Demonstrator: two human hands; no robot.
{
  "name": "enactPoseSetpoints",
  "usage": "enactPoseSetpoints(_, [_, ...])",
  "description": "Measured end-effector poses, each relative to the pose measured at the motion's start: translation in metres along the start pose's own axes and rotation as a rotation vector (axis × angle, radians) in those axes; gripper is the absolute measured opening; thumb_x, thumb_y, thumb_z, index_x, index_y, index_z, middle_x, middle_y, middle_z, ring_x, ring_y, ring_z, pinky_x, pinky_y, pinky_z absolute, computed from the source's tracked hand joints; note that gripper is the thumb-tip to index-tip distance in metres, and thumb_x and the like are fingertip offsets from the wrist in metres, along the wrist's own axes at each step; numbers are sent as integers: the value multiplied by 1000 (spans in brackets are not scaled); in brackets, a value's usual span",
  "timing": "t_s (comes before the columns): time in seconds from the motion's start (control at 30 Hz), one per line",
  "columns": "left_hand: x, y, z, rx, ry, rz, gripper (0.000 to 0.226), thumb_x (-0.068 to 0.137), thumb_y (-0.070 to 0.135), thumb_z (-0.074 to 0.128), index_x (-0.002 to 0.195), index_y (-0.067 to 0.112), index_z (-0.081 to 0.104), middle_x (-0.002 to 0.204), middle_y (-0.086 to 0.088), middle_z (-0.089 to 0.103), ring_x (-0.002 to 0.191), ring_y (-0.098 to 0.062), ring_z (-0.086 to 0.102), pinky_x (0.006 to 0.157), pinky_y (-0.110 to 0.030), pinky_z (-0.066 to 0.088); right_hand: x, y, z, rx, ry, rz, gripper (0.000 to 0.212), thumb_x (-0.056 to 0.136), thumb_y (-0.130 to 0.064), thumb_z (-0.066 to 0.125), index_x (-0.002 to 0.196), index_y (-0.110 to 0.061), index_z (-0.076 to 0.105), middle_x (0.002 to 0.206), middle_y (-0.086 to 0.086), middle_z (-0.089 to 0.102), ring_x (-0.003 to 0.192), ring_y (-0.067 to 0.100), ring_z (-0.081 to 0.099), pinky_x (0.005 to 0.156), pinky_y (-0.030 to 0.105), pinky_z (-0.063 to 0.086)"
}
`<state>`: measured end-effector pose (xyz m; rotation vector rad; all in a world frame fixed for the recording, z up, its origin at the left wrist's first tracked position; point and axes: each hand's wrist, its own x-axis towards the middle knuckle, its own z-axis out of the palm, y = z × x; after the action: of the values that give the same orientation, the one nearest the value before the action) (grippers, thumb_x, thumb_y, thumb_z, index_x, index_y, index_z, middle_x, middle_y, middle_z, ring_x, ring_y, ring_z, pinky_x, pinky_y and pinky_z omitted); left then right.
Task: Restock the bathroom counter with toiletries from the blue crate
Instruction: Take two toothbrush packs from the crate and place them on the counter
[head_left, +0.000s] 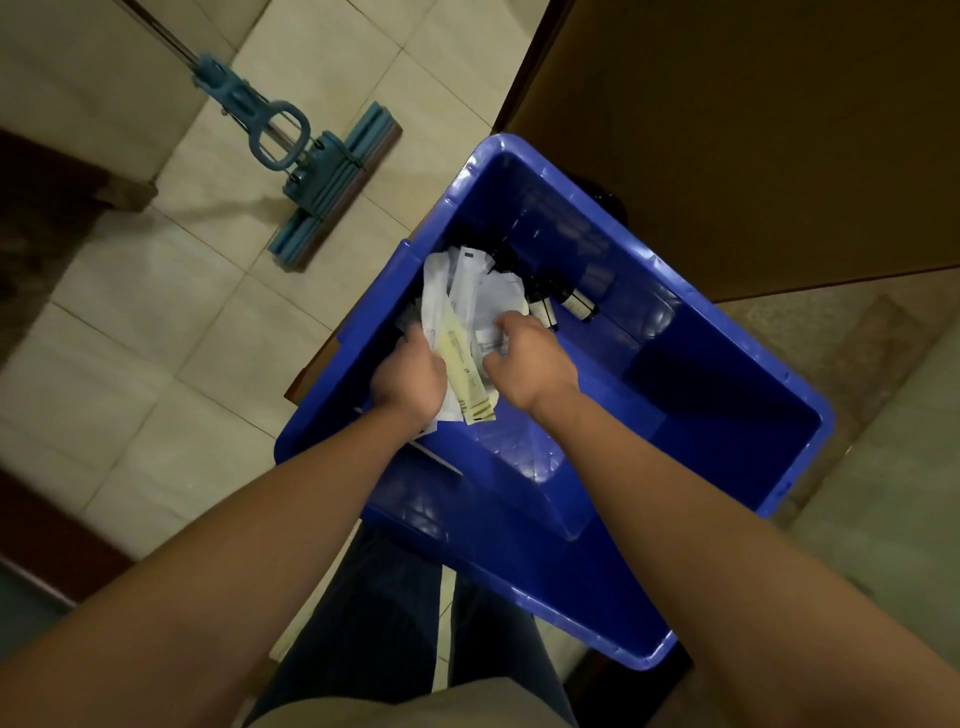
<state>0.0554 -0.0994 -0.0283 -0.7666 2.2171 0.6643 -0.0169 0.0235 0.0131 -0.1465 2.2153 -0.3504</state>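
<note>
1. Blue plastic forms the crate (727, 415), which sits tilted in front of the person, above their dark trousers (384, 613); most of its bottom is bare.
2. Toiletries lie bunched in the crate's far left corner: a heap of white packets (467, 291), a long pale yellow packet (462, 374) and a few small dark bottles (576, 304) lying on their sides.
3. Small print shows on the packets and light labels on the bottles, but all of it is too blurred to read; no brand can be made out.
4. Inside the crate, the left hand (410, 379) curls its fingers into the near edge of the white packets, with the yellow packet against its thumb side.
5. Close beside it, the right hand (530, 364) bends its fingers down onto the same white heap, pinching a packet.
6. Pale square tiles with dark joints cover the floor (156, 338).
7. On those tiles, left of the crate, stands a teal sponge mop (332, 182).
8. Brown wood, a door or panel (753, 130), fills the upper right.
</note>
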Motion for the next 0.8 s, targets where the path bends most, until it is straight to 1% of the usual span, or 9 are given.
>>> enactPoseSetpoints(0.17, [1,-8,-5,49,1,2,34,102,23,40,130,3,38,107,-18,63,90,-37,63,71,-45,54,13,-18,-1,124,47,21,50,91,-19,52,140,-14,43,138,8,52,120,28,52,87,38,50])
enactPoseSetpoints(0.27, [6,-7,0,138,-50,7,31,101,18,42,128,3,38,107,-17,63,91,-35,64,65,-40,51,24,-26,2,232,46,53,55,91,-20,54,144,-15,38,135,8,54,113,27,57,78,33,46])
enactPoseSetpoints(0.33, [7,-6,3,83,-45,-3,30,101,20,41,127,4,38,105,-17,63,90,-36,64,61,-36,45,30,-29,4,310,43,80,56,91,-21,55,144,-16,37,126,6,58,105,26,59,74,30,42])
enactPoseSetpoints(0.4, [7,-6,4,30,-36,8,28,102,21,38,125,4,39,104,-18,63,90,-37,63,63,-36,44,36,-31,7,359,30,104,52,93,-22,56,141,-15,38,114,3,57,95,22,58,72,30,40])
enactPoseSetpoints(0.47, [7,-6,4,19,-32,16,28,102,20,38,125,4,39,105,-19,62,91,-38,63,65,-37,45,41,-32,10,366,11,112,39,93,-23,57,128,-12,44,105,1,54,89,21,54,71,30,39])
enactPoseSetpoints(0.57, [6,-7,4,-18,-33,13,28,102,20,39,126,5,39,106,-20,62,92,-38,63,69,-41,50,47,-32,15,304,-18,98,17,93,-24,57,95,-13,44,84,-1,50,76,19,49,62,29,36])
enactPoseSetpoints(0.63, [4,-7,4,-52,-38,7,30,102,21,39,128,6,39,107,-20,62,93,-38,62,75,-44,53,48,-32,18,258,-35,91,25,92,-23,57,75,-18,39,70,-5,42,62,13,42,52,27,29])
enactPoseSetpoints(0.7, [2,-9,4,-74,-35,9,31,102,22,39,129,7,39,111,-19,62,97,-39,62,79,-46,53,48,-31,19,242,-44,98,34,92,-22,57,67,-22,35,65,-5,40,57,10,38,49,27,27])
enactPoseSetpoints(0.8, [-3,-11,4,-122,-59,19,31,100,23,40,128,9,40,114,-17,60,97,-38,61,80,-45,53,43,-30,17,244,-99,102,29,93,-23,58,70,-19,41,66,-4,45,59,12,43,50,28,30])
